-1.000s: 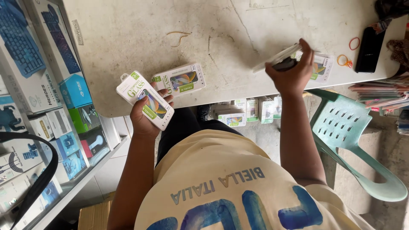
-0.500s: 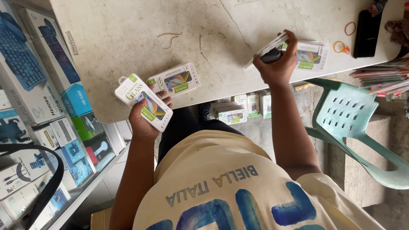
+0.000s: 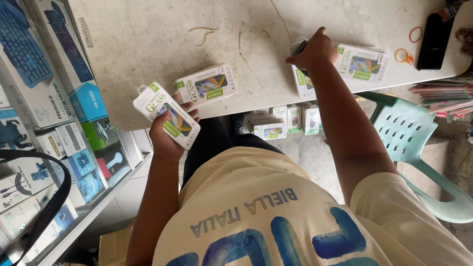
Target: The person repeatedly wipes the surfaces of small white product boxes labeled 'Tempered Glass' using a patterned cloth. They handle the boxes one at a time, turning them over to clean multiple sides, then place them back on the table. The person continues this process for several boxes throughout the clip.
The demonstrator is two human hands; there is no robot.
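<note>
My left hand (image 3: 165, 137) grips a white flat box with a green label (image 3: 166, 114), held just off the near edge of the pale table (image 3: 148, 39). A second box of the same kind (image 3: 206, 84) lies on the table right beside it. Over at the table's edge, my right hand (image 3: 315, 51) is curled down on another white box (image 3: 301, 86), with something dark under the fingers. A further matching box (image 3: 362, 61) lies just to the right of that hand.
A black phone (image 3: 432, 34) and rubber bands (image 3: 403, 55) lie at the table's right end. Several small boxes (image 3: 283, 120) stand on the floor under the table. A green plastic chair (image 3: 409, 133) is at right, shelves of boxed goods (image 3: 49, 98) at left.
My right hand has come down from above the table and now rests its box on the table's edge. The left hand with its box has barely moved.
</note>
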